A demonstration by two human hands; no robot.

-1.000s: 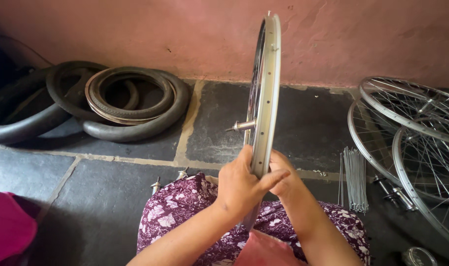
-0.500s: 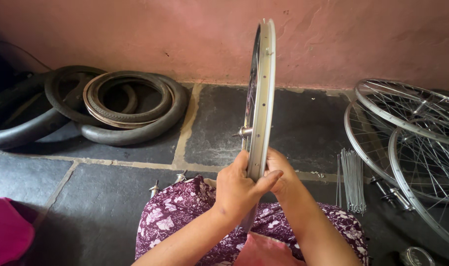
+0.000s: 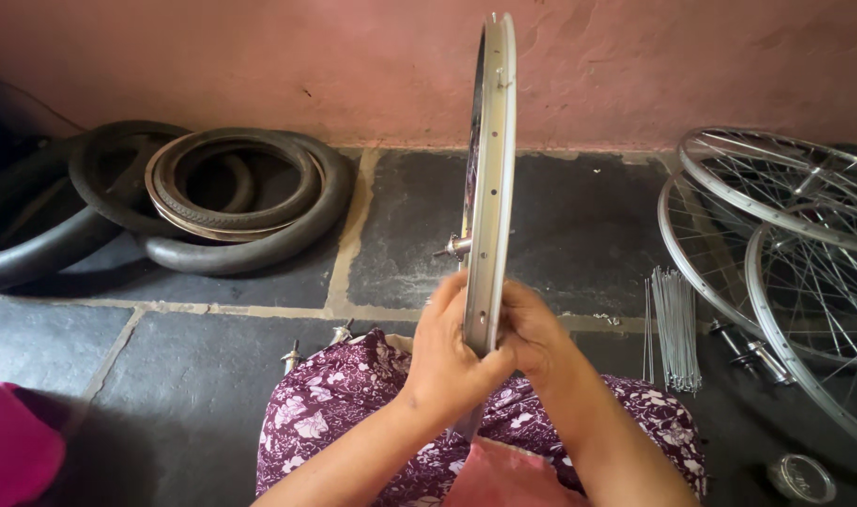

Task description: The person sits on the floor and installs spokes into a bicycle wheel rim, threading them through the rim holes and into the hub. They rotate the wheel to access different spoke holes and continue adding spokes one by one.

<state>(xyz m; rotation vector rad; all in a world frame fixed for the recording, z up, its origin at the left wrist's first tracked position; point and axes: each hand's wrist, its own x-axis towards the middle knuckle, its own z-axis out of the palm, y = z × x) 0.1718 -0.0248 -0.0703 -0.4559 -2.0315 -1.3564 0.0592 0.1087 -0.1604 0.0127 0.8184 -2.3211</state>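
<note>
The wheel rim [image 3: 489,188] stands upright, edge-on, above the floral-clad knee [image 3: 353,404], with its axle [image 3: 455,247] protruding to the left. The left hand [image 3: 452,361] grips the rim's lower left side, fingers curled together against it. The right hand [image 3: 533,340] clasps the opposite side, fingers wrapped likewise. Left of the rim lie stacked tyres [image 3: 231,202]; to its right, loose spokes [image 3: 674,329] and spoked wheels [image 3: 785,244].
</note>
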